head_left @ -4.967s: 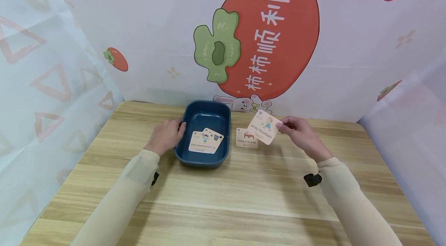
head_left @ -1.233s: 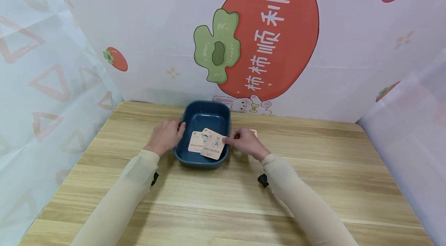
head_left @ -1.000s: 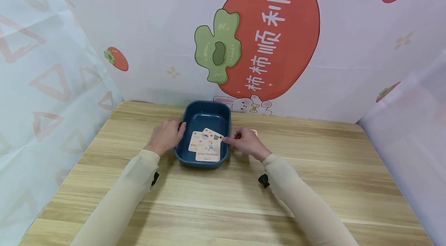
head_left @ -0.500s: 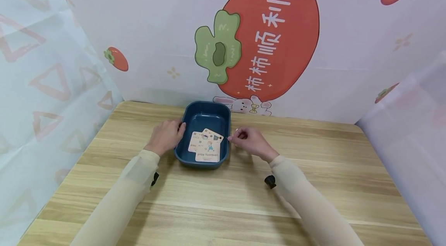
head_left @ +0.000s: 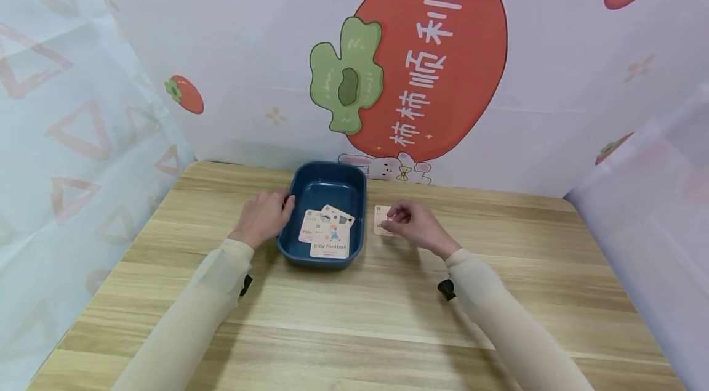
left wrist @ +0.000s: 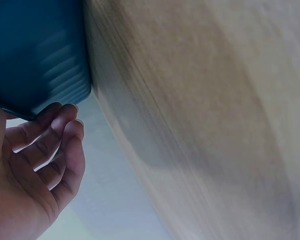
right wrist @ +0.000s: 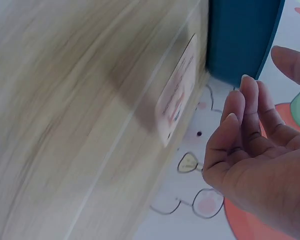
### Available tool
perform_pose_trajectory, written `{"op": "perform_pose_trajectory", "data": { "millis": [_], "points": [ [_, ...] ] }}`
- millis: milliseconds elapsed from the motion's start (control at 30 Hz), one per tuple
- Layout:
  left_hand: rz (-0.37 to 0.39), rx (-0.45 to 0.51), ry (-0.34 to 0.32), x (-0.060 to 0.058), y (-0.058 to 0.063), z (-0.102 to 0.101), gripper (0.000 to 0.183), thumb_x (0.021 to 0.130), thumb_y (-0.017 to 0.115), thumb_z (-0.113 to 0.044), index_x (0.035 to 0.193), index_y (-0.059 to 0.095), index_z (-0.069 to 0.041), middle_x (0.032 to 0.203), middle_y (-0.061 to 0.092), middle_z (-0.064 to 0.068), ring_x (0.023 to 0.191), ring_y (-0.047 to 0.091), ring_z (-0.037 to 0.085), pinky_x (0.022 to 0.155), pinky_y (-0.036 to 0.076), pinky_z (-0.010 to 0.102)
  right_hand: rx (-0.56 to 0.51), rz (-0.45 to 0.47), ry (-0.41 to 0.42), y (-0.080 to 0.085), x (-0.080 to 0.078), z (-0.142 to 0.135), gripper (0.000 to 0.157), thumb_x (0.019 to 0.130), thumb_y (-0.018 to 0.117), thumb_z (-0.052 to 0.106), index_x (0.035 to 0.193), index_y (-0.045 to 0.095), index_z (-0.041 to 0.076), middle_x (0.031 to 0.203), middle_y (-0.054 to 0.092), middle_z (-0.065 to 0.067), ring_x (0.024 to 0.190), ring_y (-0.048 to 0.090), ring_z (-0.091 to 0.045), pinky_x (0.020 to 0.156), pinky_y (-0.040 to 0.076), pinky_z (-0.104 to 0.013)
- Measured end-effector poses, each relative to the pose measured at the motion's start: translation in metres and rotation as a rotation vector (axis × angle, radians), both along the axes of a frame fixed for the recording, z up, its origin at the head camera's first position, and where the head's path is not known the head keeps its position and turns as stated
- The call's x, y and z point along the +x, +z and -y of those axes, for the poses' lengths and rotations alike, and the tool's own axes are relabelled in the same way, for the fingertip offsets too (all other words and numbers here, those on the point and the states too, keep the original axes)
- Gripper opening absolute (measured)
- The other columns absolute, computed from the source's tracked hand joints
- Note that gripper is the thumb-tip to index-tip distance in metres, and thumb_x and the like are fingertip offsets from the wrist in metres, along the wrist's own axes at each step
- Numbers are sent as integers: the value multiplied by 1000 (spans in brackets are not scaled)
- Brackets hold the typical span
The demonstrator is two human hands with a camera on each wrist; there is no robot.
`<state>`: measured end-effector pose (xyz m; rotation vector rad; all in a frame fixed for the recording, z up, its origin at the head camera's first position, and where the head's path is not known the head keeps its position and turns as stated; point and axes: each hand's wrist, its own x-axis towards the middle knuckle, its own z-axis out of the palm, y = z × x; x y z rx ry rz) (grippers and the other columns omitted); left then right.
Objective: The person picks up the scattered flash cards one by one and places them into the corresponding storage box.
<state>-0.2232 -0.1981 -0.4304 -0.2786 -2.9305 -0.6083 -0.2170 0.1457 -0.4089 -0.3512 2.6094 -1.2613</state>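
Observation:
A dark blue plastic tray stands on the table near the back wall. My left hand grips its left rim; in the left wrist view, the curled fingers lie along the tray's outer wall. Inside the tray are three overlapping cards, with the "play football" card on top and the badminton card partly covered. To the right of the tray a "take a break" card lies on the table. Above it hovers my right hand, thumb apart from the fingers and holding nothing, as the right wrist view shows.
The wooden table runs back to a wall sheet printed with persimmons and a rabbit, just behind the tray. More printed sheets stand along the left and right sides. A black wrist camera sits at the right sleeve.
My right hand carried the "play football" card from the right into the tray and let it go. It then moved back right over the remaining card. The left hand stayed on the rim.

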Motion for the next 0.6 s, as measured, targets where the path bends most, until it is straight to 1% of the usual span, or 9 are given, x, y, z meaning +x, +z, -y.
{"op": "perform_pose_trajectory", "data": {
  "millis": [167, 433, 600],
  "points": [
    [10, 6, -4, 0, 0, 0, 30, 107, 49, -26, 93, 65, -4, 67, 55, 4, 59, 54, 21, 52, 42, 34, 27, -5, -2, -4, -4, -12, 33, 89, 80, 23, 110, 67, 2, 94, 65, -8, 83, 58, -23, 73, 50, -33],
    [5, -2, 0, 1, 0, -1, 30, 107, 49, -25, 91, 64, -5, 67, 55, 4, 59, 53, 21, 52, 42, 34, 84, -26, 5, -10, -12, -27, 40, 85, 84, 19, 112, 64, -2, 93, 62, -10, 82, 54, -24, 71, 47, -34],
    [6, -2, 0, 1, 0, -1, 30, 107, 49, -25, 91, 64, -5, 68, 55, 4, 59, 54, 21, 52, 42, 34, 151, -50, 10, -15, -18, -31, 49, 82, 87, 21, 117, 64, -3, 101, 62, -13, 90, 54, -26, 80, 47, -39]
  ]
}}
